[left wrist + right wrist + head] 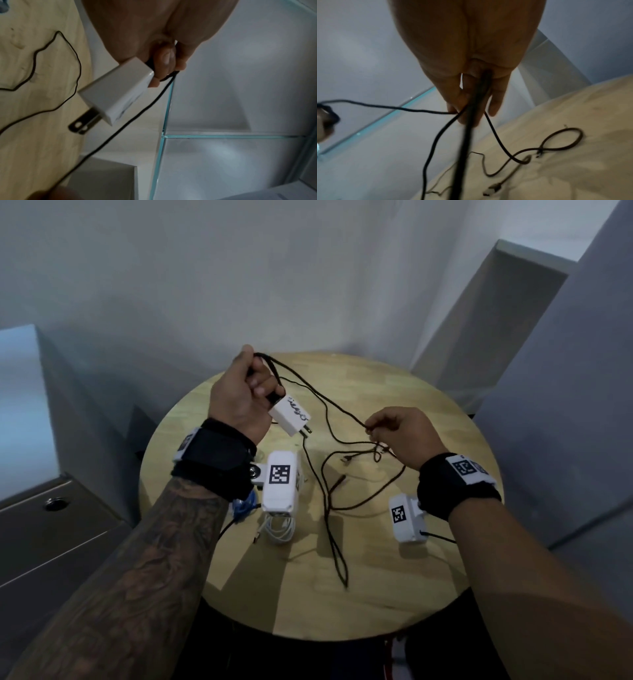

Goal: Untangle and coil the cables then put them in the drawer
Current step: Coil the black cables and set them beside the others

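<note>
My left hand (251, 386) is raised over the round wooden table (428, 577) and grips loops of a black cable (337, 405) just above its white plug adapter (289, 416), which hangs below the fingers (164, 63) with prongs down (84, 123). My right hand (387, 428) pinches the same black cable (426, 111) further along, to the right. From there the cable sags to the tabletop in tangled loops (329, 501). A USB connector (493, 189) lies on the wood. A coiled white cable (279, 530) and a blue cable (245, 506) lie under my left wrist.
A grey drawer cabinet with a round lock (54, 503) stands left of the table, its drawers closed. Grey walls and a slanted grey panel (486, 323) enclose the back and right. The table's front edge (308, 635) is near me.
</note>
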`<act>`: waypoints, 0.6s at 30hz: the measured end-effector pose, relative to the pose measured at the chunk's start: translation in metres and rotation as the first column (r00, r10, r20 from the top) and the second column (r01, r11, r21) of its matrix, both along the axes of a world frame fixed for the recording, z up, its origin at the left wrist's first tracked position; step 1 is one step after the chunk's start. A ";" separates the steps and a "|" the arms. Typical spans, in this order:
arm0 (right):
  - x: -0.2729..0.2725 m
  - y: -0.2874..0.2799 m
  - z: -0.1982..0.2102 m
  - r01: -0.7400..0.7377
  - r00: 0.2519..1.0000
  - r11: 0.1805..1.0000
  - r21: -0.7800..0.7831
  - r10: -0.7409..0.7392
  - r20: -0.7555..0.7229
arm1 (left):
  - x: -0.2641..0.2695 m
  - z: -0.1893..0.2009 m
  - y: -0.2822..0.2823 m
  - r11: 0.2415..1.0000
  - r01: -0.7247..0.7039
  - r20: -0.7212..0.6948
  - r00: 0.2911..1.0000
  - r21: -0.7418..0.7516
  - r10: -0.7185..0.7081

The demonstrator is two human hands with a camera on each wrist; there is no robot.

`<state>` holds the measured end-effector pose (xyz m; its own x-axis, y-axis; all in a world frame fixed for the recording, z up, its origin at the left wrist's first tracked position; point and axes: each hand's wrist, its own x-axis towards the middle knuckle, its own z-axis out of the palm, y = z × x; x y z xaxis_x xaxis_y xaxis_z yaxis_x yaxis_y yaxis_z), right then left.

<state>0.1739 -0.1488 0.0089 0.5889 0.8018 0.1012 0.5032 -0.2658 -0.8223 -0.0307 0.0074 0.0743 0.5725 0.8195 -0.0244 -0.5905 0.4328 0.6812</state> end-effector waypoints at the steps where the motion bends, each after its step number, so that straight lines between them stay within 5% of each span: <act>1: 0.005 -0.001 -0.004 -0.001 0.996 0.994 -0.107 0.010 0.085 | -0.001 0.000 0.001 1.000 -0.008 0.020 1.000 -0.020 0.009; 3: 0.011 -0.006 -0.009 0.049 0.965 0.911 -0.410 0.062 0.253 | -0.004 0.004 0.001 0.999 -0.019 0.051 0.998 -0.046 0.022; 5: 0.010 -0.008 -0.008 0.163 0.936 0.835 -0.526 0.038 0.350 | -0.003 0.006 0.001 0.999 -0.006 0.052 0.999 -0.037 0.008; 7: -0.001 -0.003 -0.002 0.116 0.933 0.913 -0.392 0.036 0.358 | -0.001 0.005 -0.001 0.999 0.032 0.041 0.999 -0.003 -0.032; 9: -0.022 0.005 0.008 -0.080 0.975 0.989 -0.123 0.104 0.195 | 0.002 0.002 -0.005 0.998 0.061 0.019 0.998 0.034 -0.062; 12: -0.052 0.018 0.023 -0.196 0.976 0.968 0.160 0.209 -0.068 | 0.006 0.000 -0.011 0.993 0.093 -0.045 0.995 0.072 -0.090; 18: -0.067 0.027 0.027 -0.219 0.944 0.933 0.284 0.276 -0.180 | 0.008 -0.007 -0.018 0.981 0.185 -0.155 0.972 0.051 -0.175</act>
<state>0.1068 -0.1216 0.0357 0.4052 0.8881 0.2172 0.3304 0.0792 -0.9405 -0.0229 -0.0103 0.0673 0.7048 0.7059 -0.0709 -0.3968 0.4751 0.7854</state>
